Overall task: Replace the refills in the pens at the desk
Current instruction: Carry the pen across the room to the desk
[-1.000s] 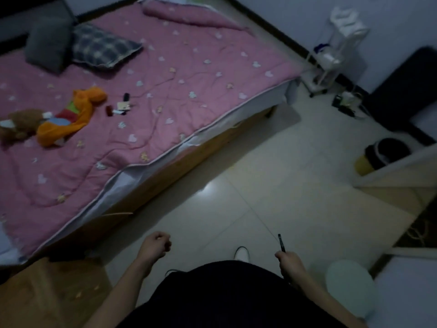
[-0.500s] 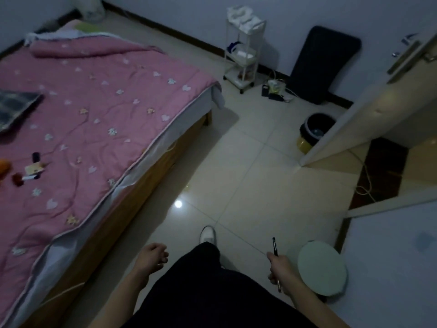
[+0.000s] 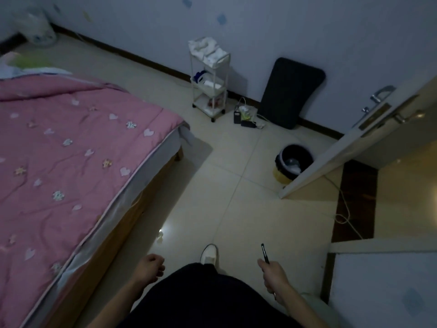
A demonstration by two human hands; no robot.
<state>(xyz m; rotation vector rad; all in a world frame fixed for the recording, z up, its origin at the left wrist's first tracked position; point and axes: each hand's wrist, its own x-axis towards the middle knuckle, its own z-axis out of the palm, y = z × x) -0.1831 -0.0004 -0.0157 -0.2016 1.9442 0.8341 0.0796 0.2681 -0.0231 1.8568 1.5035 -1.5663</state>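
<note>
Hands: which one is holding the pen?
The right hand is closed around the dark pen, whose tip points up and away. The left hand is loosely curled and holds nothing.

the floor is glossy pale tile, mirroring a lamp spot. the bed cover is soft quilted pink cloth (stitched, slightly wrinkled) over a wooden bed frame. the door handle looks like shiny metal; the pen is dark and smooth.

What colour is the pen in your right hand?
Dark, apparently black: the pen in the right hand, head view.
</note>
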